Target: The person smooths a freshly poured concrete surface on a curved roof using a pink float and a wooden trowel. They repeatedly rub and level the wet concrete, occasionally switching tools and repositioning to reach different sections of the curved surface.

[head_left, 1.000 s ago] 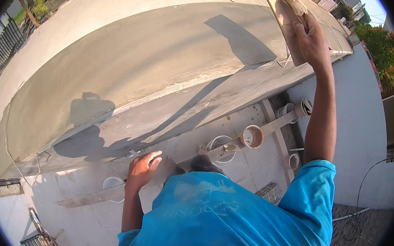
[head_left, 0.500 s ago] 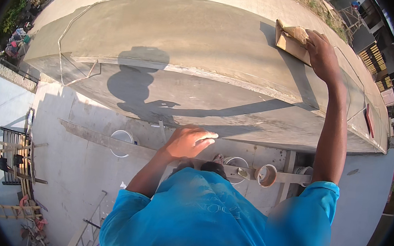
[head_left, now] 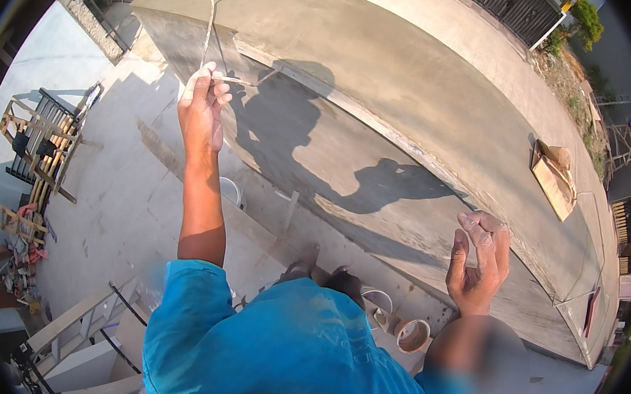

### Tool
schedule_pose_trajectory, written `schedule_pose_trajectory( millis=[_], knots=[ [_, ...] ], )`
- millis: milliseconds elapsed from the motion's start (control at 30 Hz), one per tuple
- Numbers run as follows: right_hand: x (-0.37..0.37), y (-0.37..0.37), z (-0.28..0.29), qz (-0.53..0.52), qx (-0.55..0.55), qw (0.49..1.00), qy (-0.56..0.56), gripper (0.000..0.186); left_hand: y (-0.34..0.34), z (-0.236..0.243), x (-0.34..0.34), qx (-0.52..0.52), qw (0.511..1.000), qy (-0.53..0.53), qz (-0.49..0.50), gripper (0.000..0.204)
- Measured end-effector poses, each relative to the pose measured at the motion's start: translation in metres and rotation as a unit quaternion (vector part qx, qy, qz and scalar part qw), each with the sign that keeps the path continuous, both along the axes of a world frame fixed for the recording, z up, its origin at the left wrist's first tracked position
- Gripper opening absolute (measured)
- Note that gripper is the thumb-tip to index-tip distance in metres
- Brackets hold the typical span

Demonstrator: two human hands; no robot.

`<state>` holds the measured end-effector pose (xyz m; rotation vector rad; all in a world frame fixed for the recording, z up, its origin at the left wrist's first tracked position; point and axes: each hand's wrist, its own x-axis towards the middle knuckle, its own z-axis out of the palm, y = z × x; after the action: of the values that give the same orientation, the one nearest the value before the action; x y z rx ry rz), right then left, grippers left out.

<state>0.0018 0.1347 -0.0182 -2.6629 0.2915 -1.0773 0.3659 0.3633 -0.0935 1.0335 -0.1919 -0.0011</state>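
My left hand [head_left: 204, 116] is closed on the lower end of a thin bent metal rod [head_left: 210, 26], which runs up and over the top of the smooth cement-covered ledge [head_left: 395, 61]. A straight batten [head_left: 389, 128] lies along the ledge's near edge, right of that hand. My right hand [head_left: 481, 260] is in front of the ledge's face, fingers curled but apart, with nothing in them. Farther right on the ledge, a wooden float [head_left: 553, 184] with a rounded handle rests untouched.
A second bent rod [head_left: 602, 252] and a red strip-like thing [head_left: 591, 311] are at the ledge's right end. Below stand a white bucket [head_left: 232, 191] and a round pot [head_left: 413, 335]. A ladder-like frame [head_left: 86, 327] is at lower left.
My right hand has let go of the float, leaving it on the ledge, and come down nearer me. My left hand has reached up left and taken hold of the bent rod. The view has turned.
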Motion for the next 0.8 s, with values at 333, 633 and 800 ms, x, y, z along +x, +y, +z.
schedule_pose_trajectory(
  millis=[333,633,800],
  knots=[
    [0.127,0.063,-0.033,0.3,0.242,0.923,-0.015,0.043,-0.027,0.08,-0.037,0.294,0.907,-0.296,0.058,0.022],
    [0.224,0.101,-0.016,0.277,0.373,0.88,-0.103,0.053,-0.027,0.091,-0.059,0.384,0.836,-0.384,0.076,0.016],
    [0.246,0.105,-0.013,0.217,0.413,0.869,-0.163,0.045,-0.014,0.077,-0.04,0.316,0.886,-0.339,-0.015,0.021]
  ],
)
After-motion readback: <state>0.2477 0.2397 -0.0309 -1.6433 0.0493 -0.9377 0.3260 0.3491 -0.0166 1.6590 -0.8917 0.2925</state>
